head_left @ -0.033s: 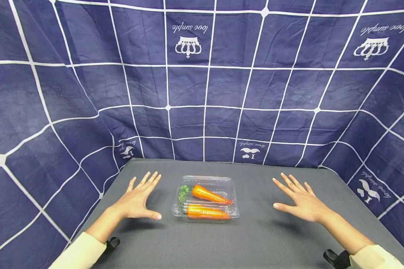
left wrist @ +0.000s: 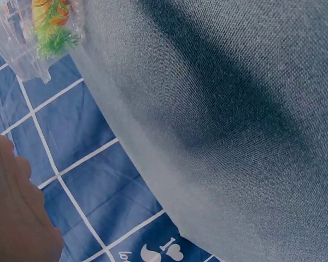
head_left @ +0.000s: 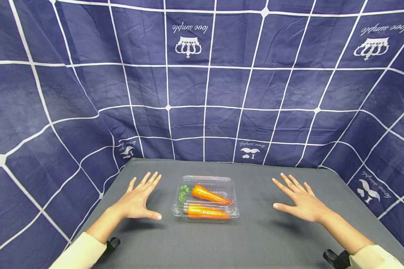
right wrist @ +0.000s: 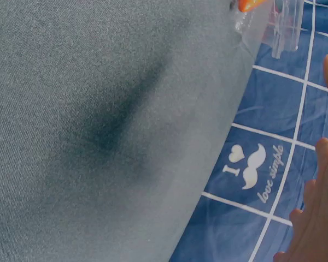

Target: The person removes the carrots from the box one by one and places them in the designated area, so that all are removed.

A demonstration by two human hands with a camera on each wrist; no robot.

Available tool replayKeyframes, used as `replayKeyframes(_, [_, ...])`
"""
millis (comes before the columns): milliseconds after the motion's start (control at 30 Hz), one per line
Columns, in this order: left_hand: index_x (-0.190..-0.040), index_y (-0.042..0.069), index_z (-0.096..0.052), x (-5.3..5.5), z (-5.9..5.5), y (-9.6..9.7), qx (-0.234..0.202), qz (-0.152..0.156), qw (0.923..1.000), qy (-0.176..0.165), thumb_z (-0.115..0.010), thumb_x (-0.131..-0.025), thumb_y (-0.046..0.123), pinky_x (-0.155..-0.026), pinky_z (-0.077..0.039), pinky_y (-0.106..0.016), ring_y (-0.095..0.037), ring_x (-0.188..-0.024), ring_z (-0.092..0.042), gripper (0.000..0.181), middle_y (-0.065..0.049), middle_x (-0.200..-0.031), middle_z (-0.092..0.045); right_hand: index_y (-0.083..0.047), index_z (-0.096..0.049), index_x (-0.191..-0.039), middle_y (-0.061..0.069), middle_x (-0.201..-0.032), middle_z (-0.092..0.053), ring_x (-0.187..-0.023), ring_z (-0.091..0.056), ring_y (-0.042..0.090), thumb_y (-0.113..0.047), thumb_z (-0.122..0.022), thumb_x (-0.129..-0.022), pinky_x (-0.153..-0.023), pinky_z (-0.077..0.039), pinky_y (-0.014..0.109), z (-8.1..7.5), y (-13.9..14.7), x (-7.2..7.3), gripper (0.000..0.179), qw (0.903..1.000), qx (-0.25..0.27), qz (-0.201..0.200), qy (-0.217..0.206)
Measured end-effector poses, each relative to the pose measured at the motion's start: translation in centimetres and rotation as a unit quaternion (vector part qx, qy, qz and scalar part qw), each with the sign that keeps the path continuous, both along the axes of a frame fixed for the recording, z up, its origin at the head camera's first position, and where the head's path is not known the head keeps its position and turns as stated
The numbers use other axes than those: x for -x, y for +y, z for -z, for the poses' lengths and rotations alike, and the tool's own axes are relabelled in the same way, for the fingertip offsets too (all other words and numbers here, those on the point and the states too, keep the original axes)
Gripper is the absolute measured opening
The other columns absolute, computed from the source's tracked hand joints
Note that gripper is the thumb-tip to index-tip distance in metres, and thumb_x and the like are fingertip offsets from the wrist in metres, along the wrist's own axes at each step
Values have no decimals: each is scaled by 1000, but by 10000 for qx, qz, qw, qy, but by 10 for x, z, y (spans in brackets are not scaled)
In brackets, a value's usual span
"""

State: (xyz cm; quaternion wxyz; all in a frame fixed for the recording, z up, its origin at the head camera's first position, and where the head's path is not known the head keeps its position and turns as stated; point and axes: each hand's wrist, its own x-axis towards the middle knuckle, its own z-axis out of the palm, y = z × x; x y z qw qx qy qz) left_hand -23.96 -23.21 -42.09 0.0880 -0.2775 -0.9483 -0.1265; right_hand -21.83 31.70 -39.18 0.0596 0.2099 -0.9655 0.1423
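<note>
In the head view a clear plastic box (head_left: 207,181) sits in the middle of the grey table. Two orange carrots show through it, an upper carrot (head_left: 208,194) and a lower carrot (head_left: 207,212), with green leaves (head_left: 183,192) at their left ends. Whether the lid is fastened I cannot tell. To the left of the box my left hand (head_left: 136,203) hovers with spread fingers, touching nothing. My right hand (head_left: 301,203) is held likewise, farther off on the right. Each wrist view catches part of its hand and a corner of the box (left wrist: 24,63), (right wrist: 287,30).
A navy cloth (head_left: 225,86) with white grid lines hangs behind the table (head_left: 202,244) and along both sides. Dark straps (head_left: 112,243) sit at the wrists beside cream sleeves. Shadows from the hands fall on the grey surface.
</note>
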Motion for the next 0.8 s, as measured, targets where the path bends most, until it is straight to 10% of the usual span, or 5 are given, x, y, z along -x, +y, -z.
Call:
replayKeyframes(333, [-156, 8, -17, -1, 9, 3, -303, 115, 9995, -64, -82, -56, 66, -106, -7, -70, -40, -145, -16, 133, -17, -159, -22, -31, -30, -154, 12, -160, -22, -146, -14, 37, -56, -63, -88, -105, -7, 72, 3, -9, 2, 77, 9997, 215, -123, 73])
replayKeyframes(567, [-152, -6, -14, 5, 30, 33, -1216, 466, 9837, -1242, -90, -54, 54, -108, -16, -68, -46, -142, -17, 138, -29, -155, -20, -9, -49, -142, 10, -139, -54, -126, -50, 34, -39, -76, -84, -97, -39, 58, 28, -46, 2, 70, 9872, 1278, -783, 552])
replayKeyframes(800, [-153, -6, -10, 12, 44, 51, -1826, 404, 9616, -2011, -94, -55, 42, -110, -17, -64, -48, -142, -16, 138, -30, -156, -16, -11, -58, -132, 2, -122, -65, -111, -60, 20, -31, -82, -80, -92, -47, 49, 47, -81, -3, 60, 9674, 2295, -1053, 203])
